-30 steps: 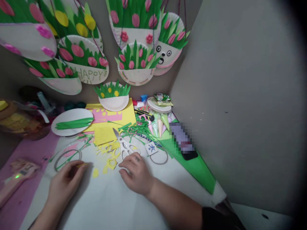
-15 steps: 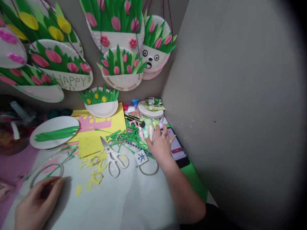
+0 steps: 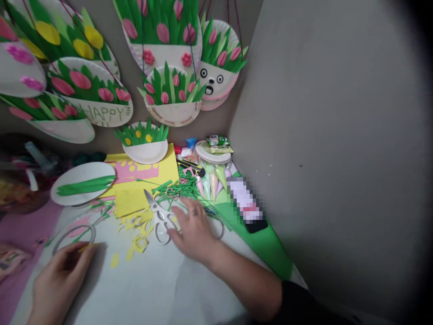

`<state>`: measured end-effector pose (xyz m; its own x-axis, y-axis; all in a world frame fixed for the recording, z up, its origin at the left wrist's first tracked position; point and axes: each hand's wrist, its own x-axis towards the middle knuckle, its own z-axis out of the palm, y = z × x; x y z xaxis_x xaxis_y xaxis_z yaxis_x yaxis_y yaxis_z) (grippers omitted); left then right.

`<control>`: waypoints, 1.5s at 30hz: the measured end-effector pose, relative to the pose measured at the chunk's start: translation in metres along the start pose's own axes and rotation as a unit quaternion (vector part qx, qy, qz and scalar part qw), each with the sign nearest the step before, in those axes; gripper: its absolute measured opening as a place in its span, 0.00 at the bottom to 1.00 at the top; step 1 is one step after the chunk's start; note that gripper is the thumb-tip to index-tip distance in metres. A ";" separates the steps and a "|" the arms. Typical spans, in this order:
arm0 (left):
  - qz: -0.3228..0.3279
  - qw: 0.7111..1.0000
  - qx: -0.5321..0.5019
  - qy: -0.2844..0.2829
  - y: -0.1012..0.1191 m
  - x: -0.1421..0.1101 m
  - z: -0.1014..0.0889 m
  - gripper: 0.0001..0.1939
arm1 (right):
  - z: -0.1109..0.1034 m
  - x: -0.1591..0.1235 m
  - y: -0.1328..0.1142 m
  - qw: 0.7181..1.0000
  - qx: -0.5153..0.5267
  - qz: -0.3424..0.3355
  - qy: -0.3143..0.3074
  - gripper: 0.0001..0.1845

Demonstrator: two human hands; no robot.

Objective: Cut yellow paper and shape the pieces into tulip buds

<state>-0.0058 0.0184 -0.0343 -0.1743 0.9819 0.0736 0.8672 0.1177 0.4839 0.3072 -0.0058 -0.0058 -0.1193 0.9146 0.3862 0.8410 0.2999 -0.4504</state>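
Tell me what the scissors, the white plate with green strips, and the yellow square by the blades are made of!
Scissors: greyish, smooth blades look like metal; glossy white handles seem plastic.
White plate: pale and matte, likely paper, maybe foam.
Yellow square: flat, thin, dull, so probably paper.

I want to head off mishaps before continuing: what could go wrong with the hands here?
The right hand is close to the scissors; a clumsy reach might knock them into the yellow scraps. Two loose yellow ovals lie near those scraps and could get swept in with them. The small yellow piece pinched in the left hand might crease if squeezed.
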 end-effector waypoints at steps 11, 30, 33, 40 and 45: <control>-0.022 0.985 -0.155 0.071 0.038 -0.013 -0.021 0.14 | 0.011 -0.004 -0.040 0.991 0.110 -0.023 -0.070 0.15; 0.153 0.971 -0.123 -0.135 0.046 0.001 -0.023 0.15 | 0.083 -0.012 -0.074 0.878 0.430 0.204 0.036 0.10; 0.179 0.973 0.022 -0.147 0.034 0.011 -0.034 0.12 | 0.082 -0.015 -0.064 0.864 0.450 0.223 0.039 0.14; 0.254 0.929 0.093 -0.254 0.032 0.003 -0.021 0.15 | 0.077 -0.018 -0.064 0.815 0.500 0.293 -0.013 0.14; 0.233 0.949 0.008 -0.211 0.040 0.000 -0.018 0.12 | 0.072 -0.017 -0.070 0.805 0.503 0.314 -0.029 0.15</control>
<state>0.0206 0.0204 0.0004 0.4287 0.8998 -0.0808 0.8119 -0.3445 0.4713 0.2126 -0.0232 -0.0390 0.1138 0.9739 -0.1966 -0.1051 -0.1850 -0.9771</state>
